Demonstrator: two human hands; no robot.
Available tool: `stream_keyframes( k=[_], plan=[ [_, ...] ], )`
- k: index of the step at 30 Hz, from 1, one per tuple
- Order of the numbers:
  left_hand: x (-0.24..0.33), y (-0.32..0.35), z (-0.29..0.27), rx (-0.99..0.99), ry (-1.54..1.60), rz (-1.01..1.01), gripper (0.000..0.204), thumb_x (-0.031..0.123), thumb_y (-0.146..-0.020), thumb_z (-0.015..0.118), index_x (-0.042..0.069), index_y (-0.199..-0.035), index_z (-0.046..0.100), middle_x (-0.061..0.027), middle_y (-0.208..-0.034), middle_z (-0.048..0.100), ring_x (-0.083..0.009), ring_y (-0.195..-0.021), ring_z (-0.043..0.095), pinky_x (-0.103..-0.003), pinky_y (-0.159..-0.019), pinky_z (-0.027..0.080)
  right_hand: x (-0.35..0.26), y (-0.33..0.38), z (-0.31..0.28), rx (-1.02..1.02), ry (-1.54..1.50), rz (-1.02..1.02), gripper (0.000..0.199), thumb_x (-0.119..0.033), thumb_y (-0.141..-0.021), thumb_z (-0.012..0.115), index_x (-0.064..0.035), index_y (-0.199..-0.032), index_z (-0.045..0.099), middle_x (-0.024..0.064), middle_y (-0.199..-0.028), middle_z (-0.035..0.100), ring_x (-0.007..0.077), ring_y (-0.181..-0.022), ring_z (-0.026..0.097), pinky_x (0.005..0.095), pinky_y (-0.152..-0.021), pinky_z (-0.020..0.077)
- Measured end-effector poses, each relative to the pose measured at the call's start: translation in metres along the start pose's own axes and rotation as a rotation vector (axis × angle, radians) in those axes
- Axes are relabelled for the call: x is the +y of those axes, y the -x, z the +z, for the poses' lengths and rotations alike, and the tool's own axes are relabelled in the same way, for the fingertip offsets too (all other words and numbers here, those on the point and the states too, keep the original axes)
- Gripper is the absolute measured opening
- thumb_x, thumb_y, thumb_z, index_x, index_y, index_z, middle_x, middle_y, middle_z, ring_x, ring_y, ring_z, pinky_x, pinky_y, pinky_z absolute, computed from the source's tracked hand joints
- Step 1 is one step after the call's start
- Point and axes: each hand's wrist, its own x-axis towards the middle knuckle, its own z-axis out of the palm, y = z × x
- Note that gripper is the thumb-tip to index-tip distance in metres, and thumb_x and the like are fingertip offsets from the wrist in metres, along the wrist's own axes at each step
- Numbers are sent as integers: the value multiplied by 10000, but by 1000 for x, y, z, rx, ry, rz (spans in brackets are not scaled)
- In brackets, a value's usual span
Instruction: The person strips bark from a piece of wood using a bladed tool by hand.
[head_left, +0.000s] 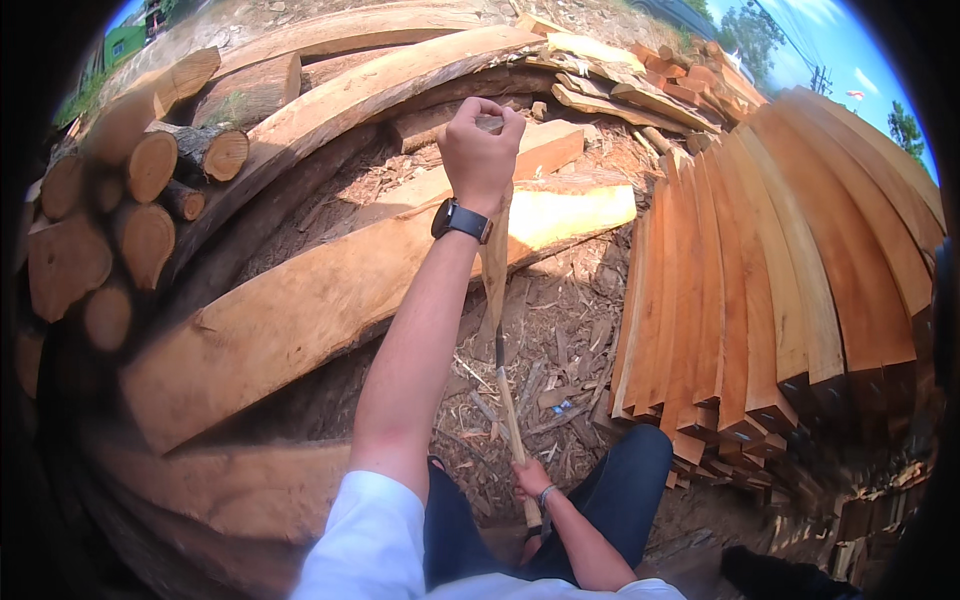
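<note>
My left hand (482,150) is raised in front of me with its fingers curled closed and a dark watch (460,220) on the wrist. What it holds, if anything, I cannot make out. Low between my knees, my right hand (530,480) is wrapped round a long thin wooden stick (512,415). The stick has a dark band, and above it a flat brown strip (494,270) rises behind my left wrist. Whether the strip's hidden top reaches my left hand, I cannot tell. Behind my left forearm lies a thick sawn slab (290,315).
Cut logs (145,245) are piled at the left. A tall stack of sawn beams (740,280) stands at the right. Long curved timber (370,85) and a heap of offcuts (630,100) lie farther off. Bark and wood chips (560,350) cover the ground.
</note>
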Motion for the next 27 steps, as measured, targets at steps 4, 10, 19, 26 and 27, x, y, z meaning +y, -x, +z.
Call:
stream_keyframes(
  k=[4, 10, 19, 26, 27],
  plan=[
    [3, 2, 2, -18, 5, -20, 189, 171, -831, 685, -7, -790, 637, -73, -663, 672, -160, -543, 683, -247, -487, 512, -15, 14, -9, -164, -424, 161, 182, -265, -982, 480, -90, -933, 496, 7, -572, 383, 106, -398, 346, 285, -352, 297],
    [1, 2, -6, -7, -25, -47, 189, 174, -834, 683, -6, -802, 636, -73, -663, 672, -171, -545, 685, -253, -489, 508, -39, 33, 4, 189, 439, -241, 284, -277, -983, 451, -2, -983, 521, 186, -672, 615, 325, -501, 607, 478, -480, 486],
    [-2, -2, -3, 13, -29, 7, 184, 162, -839, 673, -9, -788, 629, -78, -639, 663, -156, -530, 672, -256, -488, 507, -79, 66, 12, 546, 689, -316, 276, -258, -963, 472, 13, -1005, 488, 344, -827, 619, 512, -831, 609, 580, -765, 484],
    [6, 5, -3, -41, 0, -53, 187, 167, -842, 674, -9, -795, 633, -79, -638, 662, -156, -529, 674, -257, -492, 517, 5, -1, 8, 288, 691, -117, 319, -293, -931, 527, 12, -1017, 497, 341, -910, 638, 499, -894, 631, 560, -824, 495],
    [9, 6, -4, -31, -8, -67, 177, 168, -831, 677, 1, -790, 637, -88, -629, 663, -172, -528, 675, -270, -507, 516, 2, 7, 9, 329, 741, -123, 320, -289, -933, 521, 16, -1026, 493, 339, -906, 639, 496, -898, 631, 559, -828, 493]
  ],
)
